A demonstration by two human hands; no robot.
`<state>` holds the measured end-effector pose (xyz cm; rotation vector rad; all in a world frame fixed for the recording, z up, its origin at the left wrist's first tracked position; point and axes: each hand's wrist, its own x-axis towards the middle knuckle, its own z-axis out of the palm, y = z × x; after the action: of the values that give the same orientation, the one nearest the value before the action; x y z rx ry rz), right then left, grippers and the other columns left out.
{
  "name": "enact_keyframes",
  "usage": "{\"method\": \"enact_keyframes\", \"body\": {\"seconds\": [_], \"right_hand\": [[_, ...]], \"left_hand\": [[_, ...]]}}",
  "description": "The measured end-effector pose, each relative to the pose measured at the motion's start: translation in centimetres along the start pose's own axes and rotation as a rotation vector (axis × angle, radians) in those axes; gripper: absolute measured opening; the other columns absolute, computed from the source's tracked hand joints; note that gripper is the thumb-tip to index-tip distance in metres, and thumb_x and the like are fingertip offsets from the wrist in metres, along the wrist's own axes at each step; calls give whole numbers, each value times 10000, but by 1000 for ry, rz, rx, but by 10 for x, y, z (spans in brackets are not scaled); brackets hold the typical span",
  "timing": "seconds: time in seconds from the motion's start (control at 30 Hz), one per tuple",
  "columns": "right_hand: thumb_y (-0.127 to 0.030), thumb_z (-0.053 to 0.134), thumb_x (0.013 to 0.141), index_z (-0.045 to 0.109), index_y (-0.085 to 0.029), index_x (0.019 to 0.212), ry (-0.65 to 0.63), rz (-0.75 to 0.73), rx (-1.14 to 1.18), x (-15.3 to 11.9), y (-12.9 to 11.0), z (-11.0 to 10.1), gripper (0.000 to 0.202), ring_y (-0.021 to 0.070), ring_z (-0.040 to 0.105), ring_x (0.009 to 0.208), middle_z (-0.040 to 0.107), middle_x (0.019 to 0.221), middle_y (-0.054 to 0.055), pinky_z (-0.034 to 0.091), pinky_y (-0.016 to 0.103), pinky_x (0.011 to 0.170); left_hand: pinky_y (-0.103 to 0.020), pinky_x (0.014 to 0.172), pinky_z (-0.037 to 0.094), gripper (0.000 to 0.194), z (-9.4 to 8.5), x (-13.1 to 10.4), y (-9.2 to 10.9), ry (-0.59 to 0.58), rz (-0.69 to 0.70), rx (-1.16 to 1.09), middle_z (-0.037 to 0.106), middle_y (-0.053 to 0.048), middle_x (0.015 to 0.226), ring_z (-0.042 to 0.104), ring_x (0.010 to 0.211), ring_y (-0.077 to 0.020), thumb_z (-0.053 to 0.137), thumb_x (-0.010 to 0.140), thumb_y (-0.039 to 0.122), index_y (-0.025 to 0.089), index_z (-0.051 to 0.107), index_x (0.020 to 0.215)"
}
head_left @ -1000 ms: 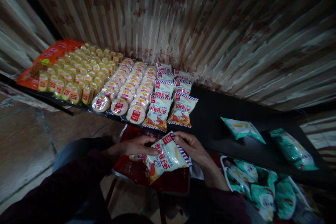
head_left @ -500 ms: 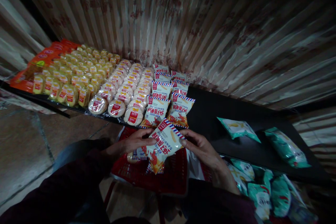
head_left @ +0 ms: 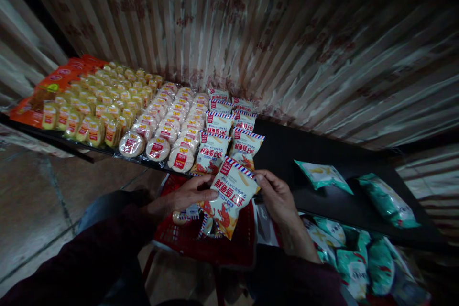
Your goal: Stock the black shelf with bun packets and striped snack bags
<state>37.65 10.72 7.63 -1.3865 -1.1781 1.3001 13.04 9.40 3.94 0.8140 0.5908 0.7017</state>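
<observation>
A white snack bag (head_left: 229, 196) with a striped top edge and red lettering is held between both hands, tilted, above a red basket (head_left: 233, 251). My left hand (head_left: 190, 196) grips its left edge, thumb on the front. At the upper right corner, my right hand (head_left: 278, 196) pinches the bag. Just beyond it, matching snack bags (head_left: 213, 150) lie overlapping in two columns on a black shelf (head_left: 279, 148). Inside the basket, another striped packet (head_left: 191, 211) shows partly beneath the held bag.
Left of the bags are rows of wrapped round crackers (head_left: 158, 148), yellow packets (head_left: 95, 131) and orange bags (head_left: 53, 81). Two green-and-white bags (head_left: 324, 175) lie on the shelf's right part. Several green bags (head_left: 353, 267) fill a container below. A pleated curtain (head_left: 229, 24) hangs behind.
The held snack bag has shifted slightly right and turned more upright. My right hand has moved a little right and up along its corner. The view has shifted slightly.
</observation>
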Motion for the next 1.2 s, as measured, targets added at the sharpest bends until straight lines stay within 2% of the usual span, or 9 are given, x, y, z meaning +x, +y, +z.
{"method": "enact_keyframes", "body": {"seconds": [0.07,0.2,0.37,0.6,0.7,0.8,0.97,1.1,1.2], "right_hand": [[-559,685,770,708,-235,901,-30,-17,48,-1,2,0,350,190,586,715,692,811,33,462,307,678],[-576,617,817,667,-241,1105,-191,3,82,-4,1,2,444,239,636,849,712,988,84,500,361,771],[-557,673,782,581,-242,1273,-366,40,48,-7,-5,9,591,281,586,1139,651,1224,97,470,401,959],[-510,679,798,443,-283,1400,-438,56,84,-10,-11,15,686,280,543,1233,617,1293,88,470,410,979],[-480,687,799,431,-290,1401,-421,47,140,-13,-13,15,681,290,533,1251,591,1336,90,465,425,990],[-483,706,776,410,-288,1416,-364,39,184,-14,-13,13,732,308,509,1276,565,1372,96,470,437,989],[-500,725,746,396,-287,1429,-260,12,200,-12,-7,9,788,316,487,1299,500,1445,92,469,440,998],[-524,719,746,404,-289,1427,-217,-18,160,-10,-5,8,787,311,483,1308,461,1484,79,466,427,1011],[-519,721,751,387,-291,1441,-181,-45,157,-10,-5,10,800,302,460,1331,447,1496,74,440,424,1043]], "left_hand": [[-361,921,459,505,2,2,1,8,32,-12,679,-92,1154,627,1051,-250,771,736,427,164,630,1143],[-376,938,459,547,4,6,2,93,87,-59,685,-92,1144,619,1085,-268,787,711,436,167,615,1155],[-365,904,484,524,10,9,9,168,168,-13,693,-85,1118,643,1023,-252,754,737,465,162,618,1142],[-316,841,513,488,32,20,19,393,331,195,693,-80,1101,641,988,-236,666,785,535,153,606,1082],[-314,872,504,448,41,23,20,436,382,299,671,-85,1151,628,1029,-222,603,852,479,169,557,1171],[-324,928,479,438,47,25,22,539,465,471,638,-94,1194,601,1085,-209,574,889,396,179,489,1259],[-336,930,466,307,56,34,27,723,677,689,609,-79,1133,581,1043,-190,563,883,271,192,522,1176],[-356,939,455,164,62,38,30,726,736,770,605,-59,1054,561,1049,-196,518,883,195,212,595,1027],[-363,955,448,174,66,35,32,684,709,742,608,-67,1065,559,1070,-200,481,896,192,207,613,1009]]}}
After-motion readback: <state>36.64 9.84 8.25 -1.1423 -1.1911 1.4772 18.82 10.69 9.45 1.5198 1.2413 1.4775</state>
